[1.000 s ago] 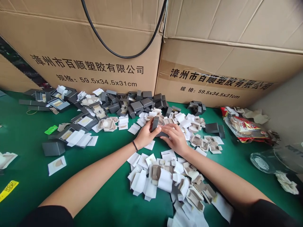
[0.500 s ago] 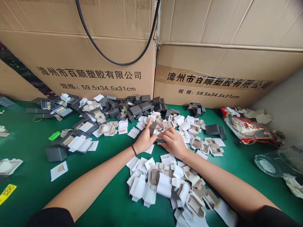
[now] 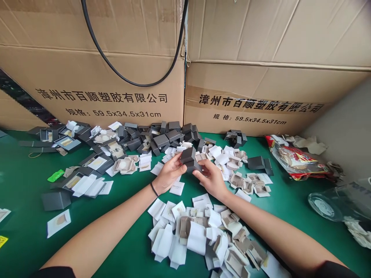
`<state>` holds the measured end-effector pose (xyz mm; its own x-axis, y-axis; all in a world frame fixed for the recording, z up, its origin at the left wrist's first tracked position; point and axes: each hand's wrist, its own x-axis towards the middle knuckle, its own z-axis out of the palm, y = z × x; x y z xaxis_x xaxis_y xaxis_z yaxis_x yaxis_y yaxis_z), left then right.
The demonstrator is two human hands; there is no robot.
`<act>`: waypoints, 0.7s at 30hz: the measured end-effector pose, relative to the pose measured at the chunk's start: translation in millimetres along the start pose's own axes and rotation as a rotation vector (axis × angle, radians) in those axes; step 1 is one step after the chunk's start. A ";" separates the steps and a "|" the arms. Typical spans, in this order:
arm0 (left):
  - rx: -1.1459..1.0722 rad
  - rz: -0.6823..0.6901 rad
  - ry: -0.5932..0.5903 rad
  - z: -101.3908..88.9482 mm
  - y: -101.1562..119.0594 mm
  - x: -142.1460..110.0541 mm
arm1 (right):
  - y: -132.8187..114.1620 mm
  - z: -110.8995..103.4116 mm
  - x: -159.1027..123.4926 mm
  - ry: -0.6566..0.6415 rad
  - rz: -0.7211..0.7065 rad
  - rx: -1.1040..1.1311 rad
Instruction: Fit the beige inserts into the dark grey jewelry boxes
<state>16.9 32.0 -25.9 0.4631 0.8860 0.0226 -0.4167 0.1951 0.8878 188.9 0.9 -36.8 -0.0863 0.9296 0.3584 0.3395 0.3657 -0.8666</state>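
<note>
A small dark grey box (image 3: 189, 155) is held between my two hands over the middle of the table. My left hand (image 3: 170, 173) grips its left side, thumb in front. At its lower right, the fingers of my right hand (image 3: 211, 177) close on the edge. The box looks hinged, with one part tilted up above the other; its inside is hidden from me. Just below my left fingers lies a white printed card (image 3: 176, 188). Folded white and grey-brown paper inserts (image 3: 197, 235) form a pile nearer to me, between my forearms.
Several dark boxes (image 3: 162, 141) are heaped along the back, against large cartons (image 3: 116, 77). A black cable (image 3: 145, 84) hangs in front of them. To the right are a red food packet (image 3: 295, 158) and a clear glass jar (image 3: 327, 206) on its side.
The grey box has been lifted and turned, and more of it shows now. My right fingers have moved from over it to its right side. The view has shifted slightly.
</note>
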 end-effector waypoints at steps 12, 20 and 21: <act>0.438 0.171 0.120 5.4 -1.7 -5.6 | -0.9 -3.8 7.7 -0.086 0.138 0.253; 0.542 0.230 0.067 0.7 -11.3 -5.8 | -3.9 -1.5 -2.2 0.096 -0.143 -0.123; 0.586 0.254 0.048 0.9 -12.5 -6.9 | -4.9 -1.5 -3.2 0.111 -0.199 -0.163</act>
<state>19.6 23.1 -36.8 0.3651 0.8948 0.2569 -0.0055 -0.2739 0.9617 188.9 -3.9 -33.2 -0.0661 0.8260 0.5598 0.4732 0.5198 -0.7112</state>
